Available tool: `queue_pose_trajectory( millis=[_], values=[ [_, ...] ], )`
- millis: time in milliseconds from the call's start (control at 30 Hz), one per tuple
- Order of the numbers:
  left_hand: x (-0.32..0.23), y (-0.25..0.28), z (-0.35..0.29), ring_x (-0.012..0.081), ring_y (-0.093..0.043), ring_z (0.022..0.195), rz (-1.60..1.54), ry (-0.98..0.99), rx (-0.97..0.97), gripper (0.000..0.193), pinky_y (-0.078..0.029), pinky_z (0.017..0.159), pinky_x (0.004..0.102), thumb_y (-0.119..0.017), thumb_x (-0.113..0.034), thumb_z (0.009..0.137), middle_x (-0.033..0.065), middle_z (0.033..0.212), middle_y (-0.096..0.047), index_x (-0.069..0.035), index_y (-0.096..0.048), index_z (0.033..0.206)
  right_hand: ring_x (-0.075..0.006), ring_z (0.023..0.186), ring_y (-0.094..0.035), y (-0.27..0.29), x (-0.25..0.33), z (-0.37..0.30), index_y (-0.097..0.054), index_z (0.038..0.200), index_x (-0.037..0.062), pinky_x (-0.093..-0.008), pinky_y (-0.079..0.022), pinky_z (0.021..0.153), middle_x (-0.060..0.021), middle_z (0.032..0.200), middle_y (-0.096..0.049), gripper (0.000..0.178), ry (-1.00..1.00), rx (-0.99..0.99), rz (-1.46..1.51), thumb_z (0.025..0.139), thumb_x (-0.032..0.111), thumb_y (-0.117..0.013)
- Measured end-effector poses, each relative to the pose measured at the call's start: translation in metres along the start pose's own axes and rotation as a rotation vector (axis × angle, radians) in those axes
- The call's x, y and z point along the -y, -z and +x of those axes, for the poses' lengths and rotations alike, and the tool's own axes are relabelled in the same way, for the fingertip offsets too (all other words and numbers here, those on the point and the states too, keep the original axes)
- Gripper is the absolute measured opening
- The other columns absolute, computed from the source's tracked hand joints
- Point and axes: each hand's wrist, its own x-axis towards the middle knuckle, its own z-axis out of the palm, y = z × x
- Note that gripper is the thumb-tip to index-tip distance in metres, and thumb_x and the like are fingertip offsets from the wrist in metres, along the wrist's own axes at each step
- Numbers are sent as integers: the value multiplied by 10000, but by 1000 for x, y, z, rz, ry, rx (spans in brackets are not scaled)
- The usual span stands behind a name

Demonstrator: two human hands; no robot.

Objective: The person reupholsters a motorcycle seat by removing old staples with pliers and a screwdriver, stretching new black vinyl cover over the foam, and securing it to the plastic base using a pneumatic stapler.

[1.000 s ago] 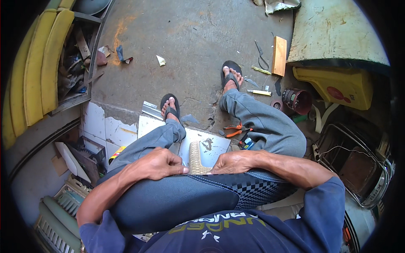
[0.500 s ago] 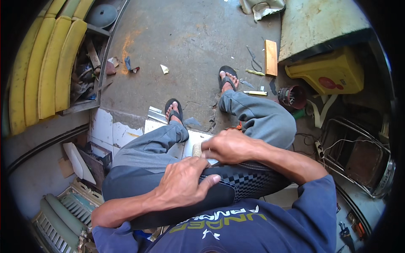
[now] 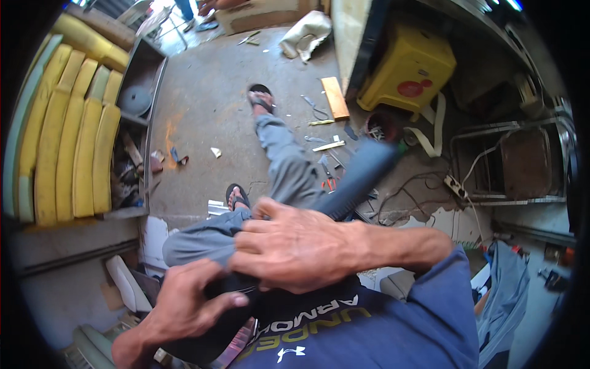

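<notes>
The black motorcycle seat (image 3: 364, 181) slants across the grey-trousered thighs (image 3: 203, 241), presumably so they brace it, leaving the left hand (image 3: 187, 304) and right hand (image 3: 295, 246) free to meet over it, fingers curled (whether gripping, I cannot tell).

Olive and white lettering (image 3: 310, 326), white emblem (image 3: 291, 353), blue shirt (image 3: 405, 326)

Black seat (image 3: 362, 178), yellow-and-red stool (image 3: 399, 67)

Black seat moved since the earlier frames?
Yes, swung forward. One blurred end of the black seat now shows close to the dark-red can; earlier the seat lay sideways, well short of that can.
</notes>
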Motion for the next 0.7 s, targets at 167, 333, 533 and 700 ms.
queue_pose_trajectory(
  millis=[167, 333, 533, 700],
  values=[
    [-34, -47, 30, 317, -669, 691, 159, -11, -398, 343, -528, 615, 382, -861, -156, 783, 151, 811, -658, -25, -679, 1043, -172, 992, -587, 1, -36, -28, -649, 1155, 177, -517, -283, 1155, 14, 867, -557, 258, 114, -407, -274, 899, 198, -666],
    [15, -160, 122, 324, -683, 761, 426, -20, -687, 524, -552, 651, 439, -796, -161, 839, 152, 866, -667, 8, -625, 1305, -297, 1218, -604, -104, -129, -108, -598, 1371, 88, -478, -416, 1122, -124, 1235, -667, 556, -357, -877, -66, 830, 105, -727],
    [45, -257, 186, 236, -677, 774, 675, 125, -537, 421, -552, 580, 364, -648, -123, 894, 90, 870, -642, 23, -633, 1289, -506, 1276, -513, -376, -224, -330, -355, 1492, 51, -564, -419, 1099, -357, 1345, -514, 680, -1877, -132, 94, 892, 132, -666],
    [27, -290, 189, 134, -558, 783, 944, 156, -456, 508, -491, 539, 221, -602, -179, 887, -8, 819, -493, 55, -613, 1338, -550, 1377, -412, -417, -244, -347, -143, 1600, 132, -555, -364, 1165, -371, 1498, -351, 898, -1927, -99, 217, 897, 180, -699]
  ],
)
